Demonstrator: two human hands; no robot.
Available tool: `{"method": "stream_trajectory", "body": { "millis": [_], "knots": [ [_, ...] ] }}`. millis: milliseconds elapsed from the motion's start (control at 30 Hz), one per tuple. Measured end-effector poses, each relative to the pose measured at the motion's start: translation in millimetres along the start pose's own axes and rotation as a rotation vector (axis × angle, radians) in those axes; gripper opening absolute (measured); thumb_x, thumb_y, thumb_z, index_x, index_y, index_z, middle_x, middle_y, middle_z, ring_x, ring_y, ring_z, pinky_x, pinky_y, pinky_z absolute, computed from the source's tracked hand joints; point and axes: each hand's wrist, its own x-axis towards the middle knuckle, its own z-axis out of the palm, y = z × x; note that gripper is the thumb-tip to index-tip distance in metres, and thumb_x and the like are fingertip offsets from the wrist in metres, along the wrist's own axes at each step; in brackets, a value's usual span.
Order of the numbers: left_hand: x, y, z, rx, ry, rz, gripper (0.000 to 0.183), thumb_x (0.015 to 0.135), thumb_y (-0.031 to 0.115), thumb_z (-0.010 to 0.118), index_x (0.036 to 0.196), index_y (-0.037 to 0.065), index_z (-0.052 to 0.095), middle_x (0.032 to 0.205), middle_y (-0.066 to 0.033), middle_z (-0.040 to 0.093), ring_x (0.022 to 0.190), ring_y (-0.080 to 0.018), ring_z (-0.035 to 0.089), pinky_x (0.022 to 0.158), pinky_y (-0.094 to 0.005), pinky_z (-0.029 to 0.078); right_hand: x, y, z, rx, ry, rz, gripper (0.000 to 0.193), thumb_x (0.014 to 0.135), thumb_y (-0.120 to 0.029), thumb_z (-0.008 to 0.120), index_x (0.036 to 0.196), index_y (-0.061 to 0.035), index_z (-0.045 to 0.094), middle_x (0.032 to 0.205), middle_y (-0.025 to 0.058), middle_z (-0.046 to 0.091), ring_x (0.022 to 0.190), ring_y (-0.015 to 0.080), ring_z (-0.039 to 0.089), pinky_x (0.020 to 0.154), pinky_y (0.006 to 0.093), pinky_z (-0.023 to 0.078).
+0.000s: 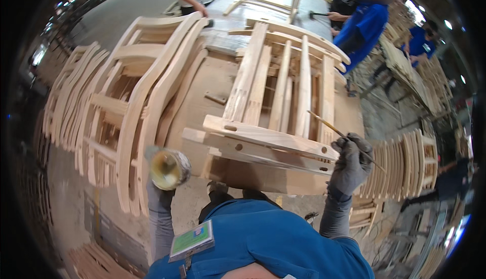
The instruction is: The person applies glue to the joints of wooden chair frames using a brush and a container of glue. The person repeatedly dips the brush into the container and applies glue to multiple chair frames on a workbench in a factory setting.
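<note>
My left hand, in a grey glove, is closed around a cup with a yellowish, coated inside; the cup hides most of its fingers. My gloved right hand grips a thin wooden brush-like stick, its tip pointing up and left over the slats. Before me lies a stack of pale wooden frames with rails, slats and oval slots along the near edges. The right hand is beside the near right corner of the top frame.
Curved wooden chair-back frames lean in stacks on the left, and another row stands at the right. A cardboard-covered surface carries the stack. Beyond is a table with a chair frame, and people work around it, one in a blue shirt.
</note>
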Motion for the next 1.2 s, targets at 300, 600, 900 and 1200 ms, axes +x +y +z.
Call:
{"method": "stream_trajectory", "body": {
  "millis": [300, 600, 900, 1200],
  "knots": [
    [21.2, 169.8, 94.3, -1.848, -0.665, -0.300, 0.071, 0.088, 0.059, 0.030, 0.132, 0.003, 0.031, 0.128, -0.0285, 0.036, 0.109, -0.0433, 0.048, 0.082, -0.0594, 0.046, 19.5, -21.0, -53.4, 0.031, -0.140, 0.034, 0.011, 0.081, 0.006, 0.050, 0.091, 0.0043, 0.052, 0.093, 0.0210, 0.058, 0.077, 0.0261, 0.064, 0.070, 0.0366, 0.057],
    [19.4, 218.8, 172.9, -1.638, -0.438, -0.545, 0.067, 0.088, 0.058, 0.031, 0.129, 0.006, 0.037, 0.121, -0.0237, 0.044, 0.109, -0.0383, 0.047, 0.092, -0.0499, 0.043, 17.5, -57.6, -130.8, -0.166, 0.030, -0.059, 0.013, 0.080, 0.006, 0.053, 0.092, 0.0021, 0.050, 0.094, 0.0195, 0.059, 0.077, 0.0241, 0.064, 0.070, 0.0343, 0.055],
    [16.1, 228.0, 189.1, -1.661, -0.597, -0.476, 0.062, 0.089, 0.056, 0.031, 0.128, 0.008, 0.039, 0.123, -0.0156, 0.047, 0.108, -0.0329, 0.051, 0.087, -0.0552, 0.045, 16.4, -64.2, -148.6, -0.126, 0.135, 0.015, 0.012, 0.082, 0.004, 0.051, 0.093, 0.0043, 0.052, 0.093, 0.0165, 0.059, 0.079, 0.0220, 0.063, 0.072, 0.0322, 0.055],
    [3.3, 199.2, 154.6, -1.768, -0.499, -0.375, 0.052, 0.094, 0.045, 0.031, 0.124, 0.005, 0.045, 0.119, -0.0131, 0.053, 0.108, -0.0262, 0.053, 0.091, -0.0395, 0.045, 14.8, -11.6, -144.2, -0.173, -0.014, 0.070, 0.011, 0.085, -0.006, 0.052, 0.090, 0.0039, 0.055, 0.081, 0.0122, 0.059, 0.071, 0.0153, 0.058, 0.065, 0.0257, 0.051]
  ]
}}
